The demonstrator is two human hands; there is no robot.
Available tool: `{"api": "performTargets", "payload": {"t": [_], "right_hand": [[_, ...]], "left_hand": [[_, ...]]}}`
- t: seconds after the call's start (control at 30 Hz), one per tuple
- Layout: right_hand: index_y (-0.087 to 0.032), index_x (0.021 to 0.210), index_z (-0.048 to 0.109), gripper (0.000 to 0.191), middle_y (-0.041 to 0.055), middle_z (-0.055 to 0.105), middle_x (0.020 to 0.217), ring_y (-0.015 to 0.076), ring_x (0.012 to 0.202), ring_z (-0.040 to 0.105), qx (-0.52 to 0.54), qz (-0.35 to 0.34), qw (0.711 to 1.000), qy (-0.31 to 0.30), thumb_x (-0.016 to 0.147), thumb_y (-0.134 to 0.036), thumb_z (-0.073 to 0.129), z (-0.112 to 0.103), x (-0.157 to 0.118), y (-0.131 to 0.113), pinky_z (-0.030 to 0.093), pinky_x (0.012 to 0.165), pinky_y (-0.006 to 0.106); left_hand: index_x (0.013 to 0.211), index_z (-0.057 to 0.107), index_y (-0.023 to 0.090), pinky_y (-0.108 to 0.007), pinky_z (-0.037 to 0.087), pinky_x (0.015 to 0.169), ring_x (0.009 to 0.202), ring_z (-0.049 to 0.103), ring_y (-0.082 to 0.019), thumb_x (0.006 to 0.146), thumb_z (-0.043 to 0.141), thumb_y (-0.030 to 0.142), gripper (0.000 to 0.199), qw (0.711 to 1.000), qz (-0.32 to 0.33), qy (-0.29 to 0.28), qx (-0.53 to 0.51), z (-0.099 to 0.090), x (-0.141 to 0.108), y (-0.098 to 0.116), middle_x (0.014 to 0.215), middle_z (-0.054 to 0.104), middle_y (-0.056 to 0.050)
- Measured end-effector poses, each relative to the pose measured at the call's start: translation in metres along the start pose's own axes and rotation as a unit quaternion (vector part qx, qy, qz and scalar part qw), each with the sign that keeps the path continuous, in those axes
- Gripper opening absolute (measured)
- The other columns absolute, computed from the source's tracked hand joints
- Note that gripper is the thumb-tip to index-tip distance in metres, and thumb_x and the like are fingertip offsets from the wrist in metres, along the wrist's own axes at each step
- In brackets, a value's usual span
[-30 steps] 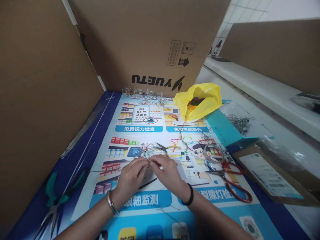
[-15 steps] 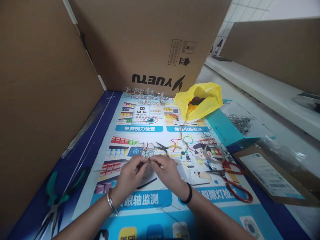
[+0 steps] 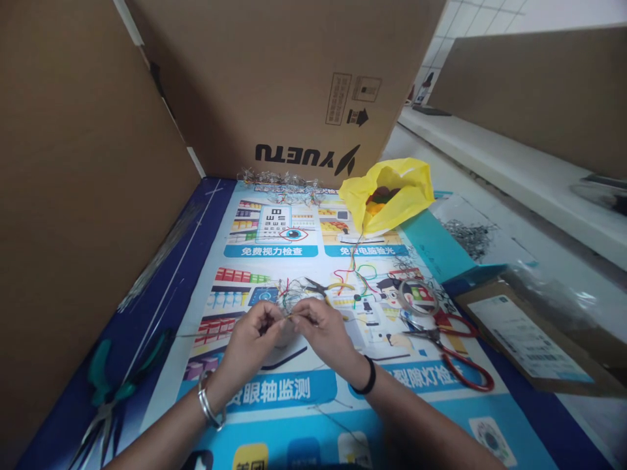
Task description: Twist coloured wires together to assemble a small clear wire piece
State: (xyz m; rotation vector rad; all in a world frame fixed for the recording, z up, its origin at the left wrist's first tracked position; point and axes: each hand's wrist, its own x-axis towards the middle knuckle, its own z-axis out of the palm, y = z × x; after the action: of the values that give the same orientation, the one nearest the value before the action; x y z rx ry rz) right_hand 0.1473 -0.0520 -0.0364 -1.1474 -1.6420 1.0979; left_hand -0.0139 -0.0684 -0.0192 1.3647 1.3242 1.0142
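My left hand point(image 3: 257, 338) and my right hand point(image 3: 327, 334) meet over the printed sheet, fingertips pinched close together. Between them is a thin wire point(image 3: 290, 317), its ends mostly hidden by the fingers. Just beyond the fingertips lies a loose tangle of fine wires point(image 3: 290, 291) with bits of red and green thread. Small yellow-handled pliers point(image 3: 323, 287) rest right behind my right hand. Coloured threads point(image 3: 360, 274) run from a yellow bag point(image 3: 385, 196) down onto the sheet.
Red-handled scissors point(image 3: 450, 349) and a roll of clear tape point(image 3: 418, 297) lie at the right, near a cardboard packet point(image 3: 533, 339). Green-handled pliers point(image 3: 110, 391) and straight wires point(image 3: 157, 261) are at the left. Cardboard walls point(image 3: 274, 78) enclose the back and left; a wire heap point(image 3: 281, 181) lies there.
My left hand's fingers have shifted and its wrist has moved slightly left and down. Both hands stay pinched together at the wire. The view has shifted a little.
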Motion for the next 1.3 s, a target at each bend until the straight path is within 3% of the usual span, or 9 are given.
{"api": "performTargets", "payload": {"t": [0.2,0.5,0.63,0.73,0.87,0.97,1.07,1.17,1.3], "right_hand": [[-0.020,0.082,0.063,0.012,0.0002,0.067,0.076,0.0123,0.070,0.064,-0.079,-0.114,0.990,-0.001,0.081,-0.014,0.053,-0.003,0.000,-0.014,0.050,0.065,0.022],[-0.018,0.101,0.060,0.017,0.0049,0.071,0.087,0.0151,0.081,0.066,-0.228,-0.264,0.937,0.022,0.090,-0.018,0.046,0.000,-0.003,-0.007,0.054,0.075,0.027],[-0.017,0.099,0.059,0.016,0.0054,0.070,0.084,0.0154,0.078,0.066,-0.272,-0.307,0.911,0.042,0.090,-0.016,0.046,0.001,-0.003,-0.006,0.055,0.072,0.027],[-0.017,0.094,0.059,0.017,0.0057,0.069,0.082,0.0161,0.079,0.065,-0.295,-0.319,0.900,0.043,0.090,-0.013,0.043,0.002,-0.002,-0.007,0.053,0.072,0.028],[-0.018,0.087,0.057,0.018,0.0053,0.065,0.078,0.0166,0.072,0.061,-0.277,-0.241,0.930,0.028,0.092,-0.017,0.039,0.001,-0.002,-0.006,0.050,0.065,0.029],[-0.018,0.083,0.055,0.015,0.0033,0.062,0.075,0.0153,0.068,0.058,-0.237,-0.177,0.955,0.002,0.091,-0.020,0.041,-0.001,0.000,-0.005,0.046,0.061,0.026],[-0.018,0.083,0.054,0.012,0.0024,0.060,0.075,0.0148,0.069,0.057,-0.204,-0.149,0.967,-0.027,0.090,-0.019,0.044,-0.002,0.001,-0.006,0.043,0.062,0.025],[-0.018,0.082,0.053,0.012,0.0021,0.059,0.075,0.0145,0.069,0.055,-0.179,-0.134,0.974,-0.042,0.090,-0.020,0.044,-0.003,0.002,-0.007,0.041,0.062,0.024],[-0.018,0.082,0.054,0.012,0.0014,0.058,0.072,0.0143,0.068,0.055,-0.154,-0.133,0.978,-0.038,0.089,-0.019,0.044,-0.004,0.001,-0.009,0.040,0.062,0.024]], "left_hand": [[0.071,0.047,0.018,-0.018,0.036,0.046,0.047,0.044,-0.007,0.074,0.061,0.024,0.015,0.990,-0.078,-0.004,-0.116,0.004,-0.002,0.011,0.055,0.048,0.006],[0.076,0.050,0.017,-0.017,0.035,0.048,0.048,0.043,-0.006,0.075,0.064,0.026,0.017,0.961,-0.118,0.014,-0.249,0.006,-0.001,0.014,0.055,0.048,0.007],[0.077,0.050,0.018,-0.017,0.036,0.048,0.048,0.043,-0.006,0.075,0.064,0.026,0.017,0.956,-0.130,0.025,-0.262,0.010,-0.002,0.016,0.052,0.048,0.007],[0.077,0.050,0.018,-0.017,0.035,0.048,0.047,0.043,-0.006,0.076,0.064,0.026,0.016,0.957,-0.134,0.026,-0.256,0.012,-0.003,0.018,0.050,0.047,0.007],[0.080,0.051,0.018,-0.018,0.037,0.050,0.049,0.045,-0.007,0.079,0.060,0.029,0.014,0.969,-0.118,0.005,-0.219,0.011,-0.002,0.013,0.053,0.049,0.007],[0.086,0.055,0.019,-0.020,0.041,0.052,0.055,0.050,-0.009,0.082,0.056,0.028,0.010,0.990,-0.066,-0.015,-0.124,0.006,0.000,0.006,0.063,0.055,0.004],[0.093,0.062,0.020,-0.026,0.047,0.068,0.078,0.059,-0.014,0.081,0.056,0.020,0.013,0.997,0.070,0.012,0.040,0.000,0.004,-0.001,0.086,0.063,-0.003],[0.092,0.064,0.020,-0.029,0.049,0.078,0.089,0.060,-0.016,0.082,0.054,0.013,0.016,0.967,0.210,0.012,0.142,-0.005,0.008,-0.006,0.093,0.064,-0.005],[0.093,0.063,0.018,-0.027,0.051,0.075,0.088,0.060,-0.015,0.084,0.052,0.010,0.017,0.927,0.313,0.012,0.208,-0.008,0.010,-0.009,0.093,0.063,-0.006]]}}
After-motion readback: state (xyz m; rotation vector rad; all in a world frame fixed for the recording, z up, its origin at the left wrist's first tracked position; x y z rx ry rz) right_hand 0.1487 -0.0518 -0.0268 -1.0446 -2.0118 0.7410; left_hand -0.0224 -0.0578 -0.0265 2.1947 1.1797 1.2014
